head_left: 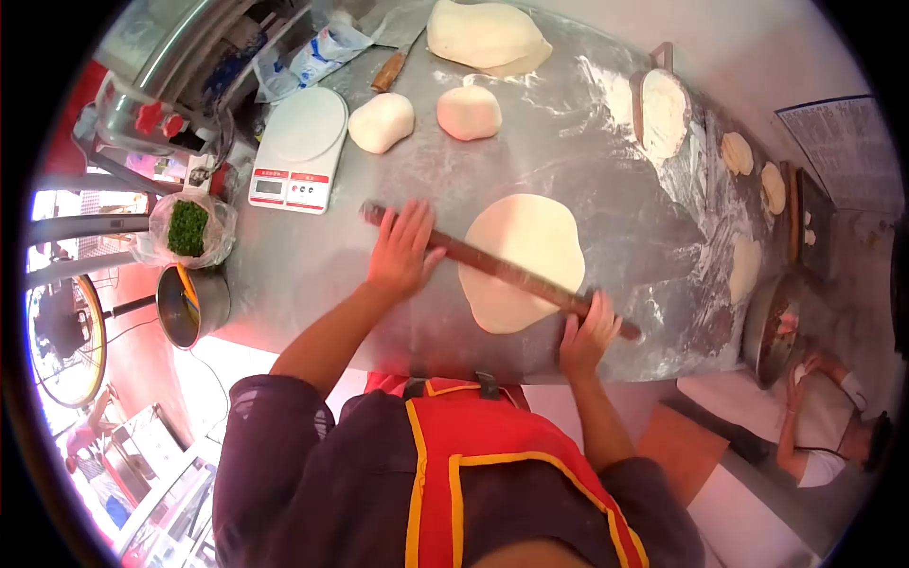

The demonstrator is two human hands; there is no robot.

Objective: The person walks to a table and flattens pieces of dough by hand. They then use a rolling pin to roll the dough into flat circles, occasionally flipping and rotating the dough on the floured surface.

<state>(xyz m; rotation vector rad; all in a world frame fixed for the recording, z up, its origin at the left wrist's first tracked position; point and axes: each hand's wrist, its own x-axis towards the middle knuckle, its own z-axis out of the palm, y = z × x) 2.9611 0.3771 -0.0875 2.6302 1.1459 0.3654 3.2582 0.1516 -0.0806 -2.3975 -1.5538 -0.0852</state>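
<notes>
My left hand lies flat with the fingers spread, palm pressing on the near-left end of the rolling pin. My right hand rests the same way on the other end, fingers extended over the wood rather than clenched around it. The pin runs slantwise from 10 o'clock to 4 o'clock across the flattened dough, which lies between my hands on the floured metal table.

At 12 o'clock from the sheet sit two dough balls, just beside each other, and beyond them a large dough mass. A digital scale stands at 10 o'clock. Off the table's edge at 9 o'clock I see a bag of chopped greens above a small pot. At 4 o'clock, well apart, another person bends near a metal bowl.
</notes>
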